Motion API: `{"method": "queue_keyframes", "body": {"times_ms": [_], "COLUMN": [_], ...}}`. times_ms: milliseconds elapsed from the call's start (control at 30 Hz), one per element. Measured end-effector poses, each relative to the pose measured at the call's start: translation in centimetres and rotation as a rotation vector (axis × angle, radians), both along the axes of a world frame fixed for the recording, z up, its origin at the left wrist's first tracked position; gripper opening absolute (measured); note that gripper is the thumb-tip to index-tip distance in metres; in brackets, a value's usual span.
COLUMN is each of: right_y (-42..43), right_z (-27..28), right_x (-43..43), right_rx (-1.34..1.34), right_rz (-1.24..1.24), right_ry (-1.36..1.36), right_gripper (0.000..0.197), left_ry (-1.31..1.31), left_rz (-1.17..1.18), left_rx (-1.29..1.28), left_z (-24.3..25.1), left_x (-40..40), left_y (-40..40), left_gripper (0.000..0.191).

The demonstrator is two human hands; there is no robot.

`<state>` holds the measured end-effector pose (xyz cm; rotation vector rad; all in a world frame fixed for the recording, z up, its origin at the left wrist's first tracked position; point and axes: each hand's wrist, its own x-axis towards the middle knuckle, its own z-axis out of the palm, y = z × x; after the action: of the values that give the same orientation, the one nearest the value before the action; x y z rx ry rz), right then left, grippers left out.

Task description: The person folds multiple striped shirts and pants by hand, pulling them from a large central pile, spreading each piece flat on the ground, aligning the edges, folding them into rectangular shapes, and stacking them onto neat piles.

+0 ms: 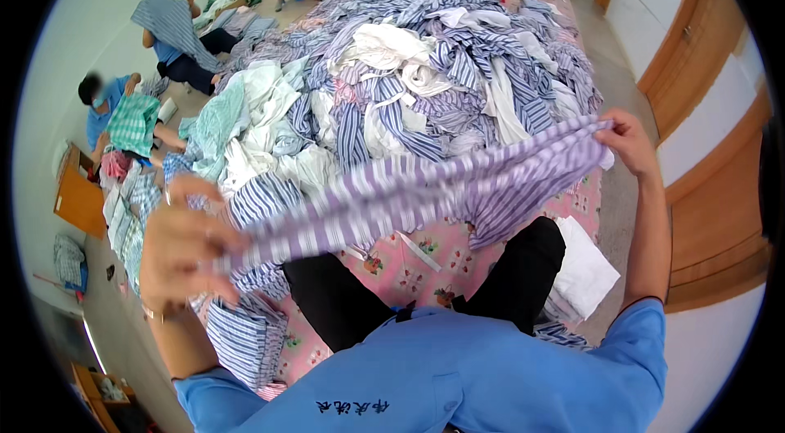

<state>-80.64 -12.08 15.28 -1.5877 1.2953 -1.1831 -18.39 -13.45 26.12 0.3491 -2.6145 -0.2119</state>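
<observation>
A purple-and-white striped cloth garment is stretched between my two hands, above my lap. My left hand, blurred, grips its lower end at the left. Up at the right, my right hand pinches the other end, from which a fold hangs down. Beyond the cloth rises a large heap of striped and white garments. Blue-and-white striped folded garments lie stacked below my left hand. A folded white cloth lies beside my knee on the right.
A pink patterned floor sheet lies under my legs. Two people, one with a green checked cloth and one with a striped cloth, sit at the left. Others sit at the back. Wooden doors line the right wall; a wooden cabinet stands left.
</observation>
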Motion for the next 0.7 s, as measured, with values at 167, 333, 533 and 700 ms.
{"method": "queue_keyframes", "body": {"times_ms": [167, 333, 533, 700], "right_y": [1.0, 2.1, 0.9, 3.1], "right_z": [-0.2, 0.8, 0.5, 0.3], "right_x": [0.7, 1.1, 3.0, 4.3], "right_rx": [0.121, 0.163, 0.046, -0.071], "right_rz": [0.044, 0.124, 0.011, 0.063], "right_ry": [0.272, 0.083, -0.299, -0.378], "right_gripper": [0.011, 0.005, 0.019, 0.023], "left_ry": [-0.172, 0.057, -0.196, 0.398], "left_rz": [0.462, 0.942, 0.843, 0.478], "left_rx": [-0.238, -0.317, 0.058, 0.777], "left_z": [-1.3, -5.2, -6.6, -8.0], "left_x": [-1.7, -1.0, 0.0, 4.1], "left_y": [0.6, -4.7, -9.4, -8.7], "left_gripper": [0.035, 0.030, 0.029, 0.022]}}
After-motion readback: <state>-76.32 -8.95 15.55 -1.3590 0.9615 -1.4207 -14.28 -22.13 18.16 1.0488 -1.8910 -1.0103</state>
